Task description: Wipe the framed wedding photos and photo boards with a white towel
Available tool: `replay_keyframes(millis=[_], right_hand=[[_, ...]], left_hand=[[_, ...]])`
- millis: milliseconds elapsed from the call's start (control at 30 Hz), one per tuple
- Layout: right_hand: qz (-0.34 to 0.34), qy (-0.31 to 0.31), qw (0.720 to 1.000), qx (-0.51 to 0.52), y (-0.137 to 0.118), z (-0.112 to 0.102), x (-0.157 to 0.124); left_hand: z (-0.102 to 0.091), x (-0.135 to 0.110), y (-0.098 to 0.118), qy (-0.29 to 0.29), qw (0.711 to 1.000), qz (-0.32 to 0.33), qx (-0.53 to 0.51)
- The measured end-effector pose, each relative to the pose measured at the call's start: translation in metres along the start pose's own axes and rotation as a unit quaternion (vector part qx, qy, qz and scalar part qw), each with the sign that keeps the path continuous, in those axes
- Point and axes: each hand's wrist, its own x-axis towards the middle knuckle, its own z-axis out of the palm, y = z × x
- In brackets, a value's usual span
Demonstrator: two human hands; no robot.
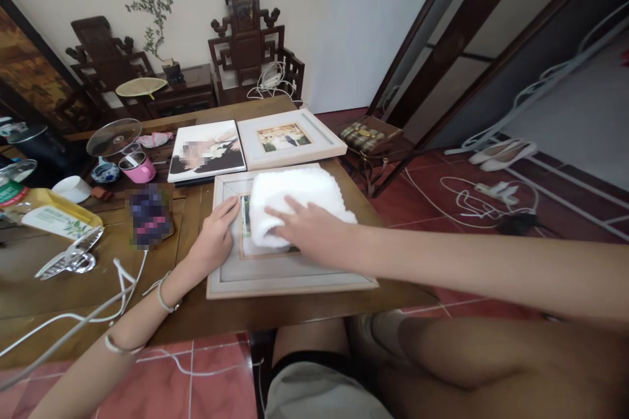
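A pale wooden picture frame (295,278) lies flat at the table's near edge, with a grey-white mat around a picture. Over most of that picture is a folded, fluffy white cloth (314,186). My right hand (314,232) presses down on the cloth from above, fingers spread across it. At the frame's left side, my left hand (219,236) rests with its fingers stretched over the border, steadying nothing else. Only the left strip of the picture shows; cloth and right hand hide the rest.
Behind lie another framed picture (289,137) and a photo panel (209,150). To the left are a phone (150,216) with a white cable, a pink cup (137,167), a bottle of yellow liquid (54,209) and a clear clip (73,255). A wooden chair (442,46) stands right.
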Motion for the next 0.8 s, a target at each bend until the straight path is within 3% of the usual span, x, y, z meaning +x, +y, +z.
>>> replay_keyframes(millis=[100,200,367,533,667,800], right_hand=[[0.046,0.039,0.996,-0.065,0.024,0.014,0.025],[0.056,0.046,0.992,-0.101,0.034,0.015,0.031],[0.021,-0.039,0.998,-0.055,0.002,-0.018,0.0],[-0.122,-0.141,0.982,0.039,-0.039,-0.047,-0.038],[-0.17,-0.117,0.975,0.08,-0.047,-0.046,-0.048],[-0.108,-0.071,0.991,0.037,-0.034,-0.035,-0.032]], left_hand=[[-0.003,-0.001,-0.003,-0.001,1.0,0.005,-0.01],[-0.005,0.0,-0.001,0.002,1.0,0.006,-0.009],[-0.01,0.0,0.008,0.006,1.0,0.007,0.006],[-0.01,0.0,0.011,-0.002,1.0,-0.007,0.012],[-0.009,0.001,0.011,-0.006,1.0,-0.007,0.008],[-0.01,0.0,0.01,-0.003,1.0,-0.005,0.015]])
